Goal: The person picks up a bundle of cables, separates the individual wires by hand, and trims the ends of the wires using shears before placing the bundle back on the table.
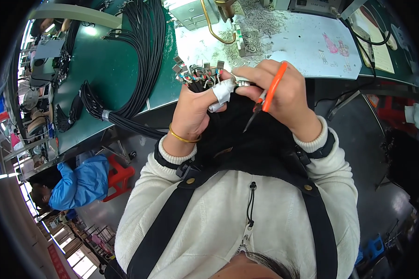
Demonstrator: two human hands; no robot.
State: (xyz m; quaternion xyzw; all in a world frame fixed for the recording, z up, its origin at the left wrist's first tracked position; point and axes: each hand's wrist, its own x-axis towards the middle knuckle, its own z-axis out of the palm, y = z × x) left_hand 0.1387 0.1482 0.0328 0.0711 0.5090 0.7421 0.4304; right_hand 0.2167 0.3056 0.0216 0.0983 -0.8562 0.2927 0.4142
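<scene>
My left hand [191, 109] is closed around a bundle of black cables [198, 85], whose small metal connectors [205, 69] and short coloured wires stick up above the fist. White tape [223, 90] wraps my left thumb. My right hand [281, 95] holds orange-handled snips [274, 87] in the palm, their pointed dark tip slanting down toward my lap. Its thumb and index finger pinch a small metal connector end [243, 83] beside the taped thumb. How the snips' blades sit against each other cannot be made out.
Long black cables [146, 60] lie coiled on the green table [107, 65] at left. A bench machine [224, 11] stands ahead on a white board [307, 51], among many small metal parts [260, 32]. A person in blue [86, 181] sits by a red stool [118, 179].
</scene>
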